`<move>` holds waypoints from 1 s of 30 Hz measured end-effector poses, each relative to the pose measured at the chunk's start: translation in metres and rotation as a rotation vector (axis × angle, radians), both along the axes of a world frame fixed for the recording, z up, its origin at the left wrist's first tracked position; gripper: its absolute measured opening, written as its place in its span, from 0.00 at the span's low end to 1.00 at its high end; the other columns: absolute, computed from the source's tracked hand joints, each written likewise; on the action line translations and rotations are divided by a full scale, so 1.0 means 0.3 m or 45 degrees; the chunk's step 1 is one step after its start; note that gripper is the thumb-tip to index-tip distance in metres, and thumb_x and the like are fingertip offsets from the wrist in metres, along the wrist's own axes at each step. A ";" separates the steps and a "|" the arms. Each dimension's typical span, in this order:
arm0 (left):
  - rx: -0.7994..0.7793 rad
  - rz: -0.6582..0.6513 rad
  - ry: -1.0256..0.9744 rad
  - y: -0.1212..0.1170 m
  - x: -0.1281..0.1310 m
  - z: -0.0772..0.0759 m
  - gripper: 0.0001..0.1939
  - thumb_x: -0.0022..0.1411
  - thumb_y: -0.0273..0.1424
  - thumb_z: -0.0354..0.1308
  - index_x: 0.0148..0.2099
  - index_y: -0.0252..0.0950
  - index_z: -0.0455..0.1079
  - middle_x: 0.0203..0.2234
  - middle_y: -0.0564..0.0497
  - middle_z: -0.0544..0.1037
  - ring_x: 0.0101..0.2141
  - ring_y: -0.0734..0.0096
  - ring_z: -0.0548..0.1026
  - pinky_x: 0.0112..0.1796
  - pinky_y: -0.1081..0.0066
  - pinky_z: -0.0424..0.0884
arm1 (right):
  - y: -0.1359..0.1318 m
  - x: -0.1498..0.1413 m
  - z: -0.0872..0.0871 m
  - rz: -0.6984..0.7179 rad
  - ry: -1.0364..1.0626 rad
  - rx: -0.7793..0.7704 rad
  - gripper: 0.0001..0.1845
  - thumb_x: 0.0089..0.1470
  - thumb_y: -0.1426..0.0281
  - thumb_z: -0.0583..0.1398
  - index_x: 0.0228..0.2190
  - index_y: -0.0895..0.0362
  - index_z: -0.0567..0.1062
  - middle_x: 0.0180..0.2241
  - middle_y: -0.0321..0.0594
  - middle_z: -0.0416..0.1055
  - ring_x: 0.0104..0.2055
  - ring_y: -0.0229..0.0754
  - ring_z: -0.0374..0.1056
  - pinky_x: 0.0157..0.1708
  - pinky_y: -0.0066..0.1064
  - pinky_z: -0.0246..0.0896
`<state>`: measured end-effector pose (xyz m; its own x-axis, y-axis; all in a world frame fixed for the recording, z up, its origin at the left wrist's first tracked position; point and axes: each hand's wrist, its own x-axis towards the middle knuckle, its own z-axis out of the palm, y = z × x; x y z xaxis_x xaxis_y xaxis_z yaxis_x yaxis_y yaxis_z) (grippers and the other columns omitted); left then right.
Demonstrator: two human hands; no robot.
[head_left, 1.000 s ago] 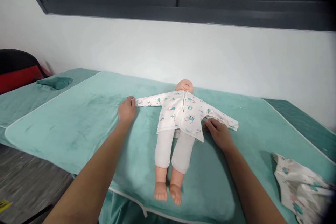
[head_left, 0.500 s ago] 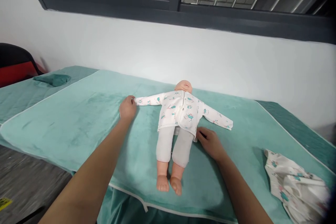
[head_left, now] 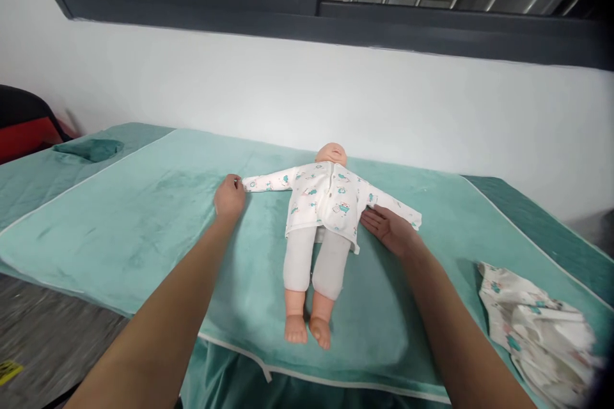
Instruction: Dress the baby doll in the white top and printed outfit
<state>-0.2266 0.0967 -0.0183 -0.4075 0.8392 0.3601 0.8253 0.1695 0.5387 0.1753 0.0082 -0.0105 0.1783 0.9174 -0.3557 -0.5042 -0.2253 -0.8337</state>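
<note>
Bald, plastic-looking baby doll (head_left: 297, 262) w/ soft white upper legs & bare molded feet lies face-up on a pale-green plush bed cover (head_left: 158, 204), in a white, long-sleeved, front-fastening fabric shirt (head_left: 314, 201) w/ small teal & reddish prints, slvs spread out. L hand (head_left: 230, 197) curled, pinching shirt's cuff that side; R hand (head_left: 389, 229) open, fingers extended, by shirt's other side, under slv. Yellow label (head_left: 8, 371) w/ dark marks, lower L, too small to read
</note>
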 end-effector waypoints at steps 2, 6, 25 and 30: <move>-0.013 0.007 0.008 -0.001 0.001 0.003 0.15 0.67 0.33 0.46 0.51 0.39 0.70 0.43 0.43 0.79 0.43 0.55 0.75 0.37 0.65 0.64 | 0.038 -0.026 0.006 0.036 0.143 0.034 0.07 0.58 0.76 0.57 0.37 0.60 0.75 0.36 0.47 0.80 0.40 0.43 0.78 0.45 0.33 0.77; -0.044 0.016 0.030 -0.001 0.005 0.005 0.15 0.67 0.32 0.46 0.51 0.39 0.70 0.42 0.42 0.80 0.42 0.55 0.75 0.36 0.65 0.64 | 0.092 -0.076 -0.010 0.016 0.228 0.185 0.11 0.58 0.79 0.56 0.41 0.59 0.75 0.40 0.45 0.80 0.44 0.43 0.77 0.48 0.35 0.76; -0.089 0.031 0.118 0.004 0.022 0.015 0.17 0.68 0.38 0.44 0.49 0.38 0.70 0.43 0.40 0.79 0.43 0.52 0.75 0.37 0.63 0.64 | 0.259 -0.098 -0.021 0.145 0.334 0.110 0.15 0.64 0.72 0.52 0.48 0.61 0.73 0.36 0.44 0.81 0.43 0.46 0.78 0.49 0.41 0.74; -0.103 0.052 0.114 0.011 0.023 0.013 0.17 0.68 0.38 0.44 0.48 0.39 0.71 0.43 0.41 0.79 0.42 0.52 0.75 0.36 0.64 0.63 | 0.290 -0.081 -0.014 0.211 0.284 0.083 0.16 0.65 0.69 0.51 0.49 0.61 0.73 0.35 0.45 0.81 0.43 0.48 0.77 0.49 0.44 0.74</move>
<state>-0.2197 0.1000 -0.0143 -0.4112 0.8503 0.3285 0.8610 0.2440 0.4462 0.1509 0.0951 -0.0146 -0.0522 0.9497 -0.3088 -0.6373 -0.2697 -0.7218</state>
